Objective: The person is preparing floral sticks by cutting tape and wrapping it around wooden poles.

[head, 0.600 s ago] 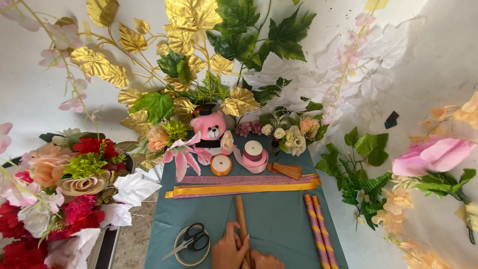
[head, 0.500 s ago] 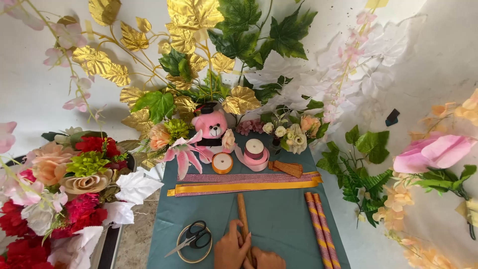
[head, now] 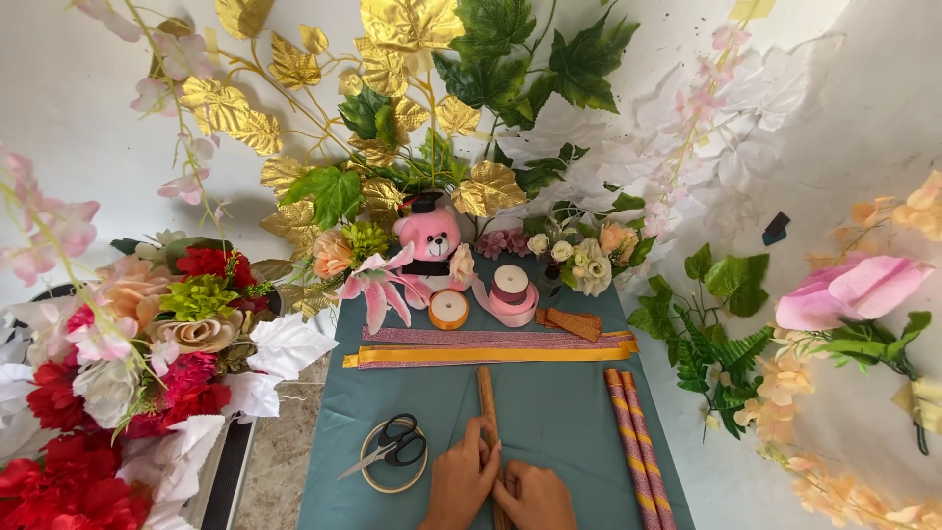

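Along the teal-covered desk (head: 549, 422), near its front edge, a brown wooden stick (head: 487, 393) is laid with its long axis running away from the person, far end toward the 2 flat ribbon strips (head: 491, 348). Both hands are set at its near end: left hand (head: 461, 481) curled against the left side, fingers closed on it; right hand (head: 535, 496) pressed beside, grip closure cannot be told. 2 patterned rolls (head: 633, 432) lie just right; scissors (head: 392, 447) rest on a ring to the left.

A teal-clothed table (head: 549, 412) carries scissors (head: 391, 444), ribbons (head: 491, 348) and a stick (head: 487, 397).
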